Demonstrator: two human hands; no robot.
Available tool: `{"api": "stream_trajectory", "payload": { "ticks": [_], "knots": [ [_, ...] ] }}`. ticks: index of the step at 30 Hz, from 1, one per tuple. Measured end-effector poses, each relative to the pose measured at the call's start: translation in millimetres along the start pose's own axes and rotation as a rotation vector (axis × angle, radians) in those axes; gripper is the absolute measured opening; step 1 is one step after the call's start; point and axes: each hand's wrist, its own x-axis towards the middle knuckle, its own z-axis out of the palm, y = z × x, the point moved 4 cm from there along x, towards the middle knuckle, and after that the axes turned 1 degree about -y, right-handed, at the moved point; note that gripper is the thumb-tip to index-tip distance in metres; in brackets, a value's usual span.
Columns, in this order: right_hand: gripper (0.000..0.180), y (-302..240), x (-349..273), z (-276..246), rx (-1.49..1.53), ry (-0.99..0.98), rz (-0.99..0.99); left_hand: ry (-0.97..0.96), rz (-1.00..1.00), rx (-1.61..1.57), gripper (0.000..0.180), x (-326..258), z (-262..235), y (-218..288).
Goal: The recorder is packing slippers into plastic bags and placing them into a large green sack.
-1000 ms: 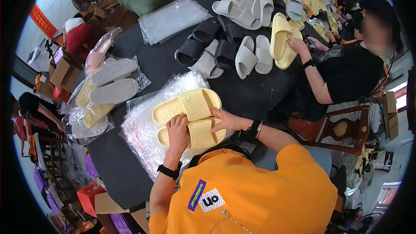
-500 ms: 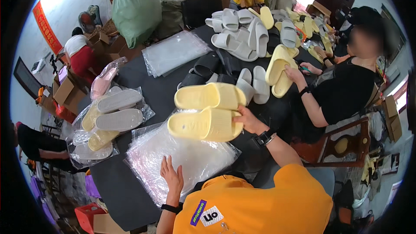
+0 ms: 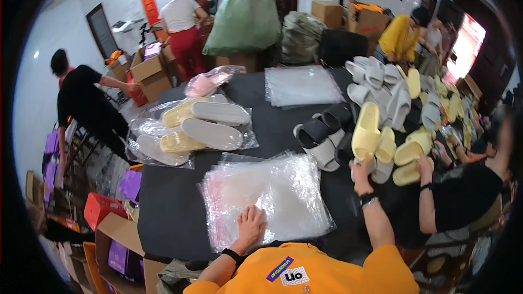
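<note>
My left hand [image 3: 251, 226] lies with fingers spread on a stack of clear plastic bags [image 3: 291, 185]. Off to the right, my right hand [image 3: 362, 175] is closed round the heel end of a pair of pale yellow slide slippers [image 3: 366, 130], held with toes pointing away from me. Grey slippers [image 3: 327, 152] and black slippers [image 3: 314, 132] lie beside that pair on the black table. At the far left of the tabletop, bagged grey and yellow slippers [image 3: 212, 133] are piled up.
A co-worker's hand [image 3: 425, 166] at right holds yellow slippers [image 3: 413, 149]. Grey slippers [image 3: 397, 103] are heaped at the back right, with more clear bags [image 3: 302, 86] at the back. A green sack [image 3: 242, 16] and an open carton [image 3: 150, 76] stand beyond the table.
My view has turned left. My right hand has carried the yellow slippers away from above the bags to the right side, and my left hand has come down onto the bags.
</note>
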Motion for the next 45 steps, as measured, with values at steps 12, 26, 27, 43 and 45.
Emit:
{"api": "stream_trajectory", "payload": {
  "ticks": [12,26,27,43,45],
  "knots": [
    [0.073,9.1,-203.9,93.2,-0.759,-1.029,-0.899,-0.046,-0.049,0.052,0.049,-2.0,10.2,-2.0],
    [0.086,16.0,-219.9,92.6,-0.836,-1.248,-0.737,0.182,-0.755,0.137,0.063,-46.5,-22.7,-90.8],
    [0.085,25.1,-215.7,93.9,-0.868,-1.212,-0.766,0.212,-0.787,0.022,0.068,-49.9,-23.7,-97.6],
    [0.085,62.9,-124.9,86.6,-0.612,-0.773,-0.296,0.234,-1.036,-0.429,0.074,-38.4,-35.4,-120.3],
    [0.087,72.6,-120.4,87.3,-0.538,-0.775,-0.307,0.206,-1.064,-0.35,0.076,-35.4,-34.0,-117.1]
  ]
}}
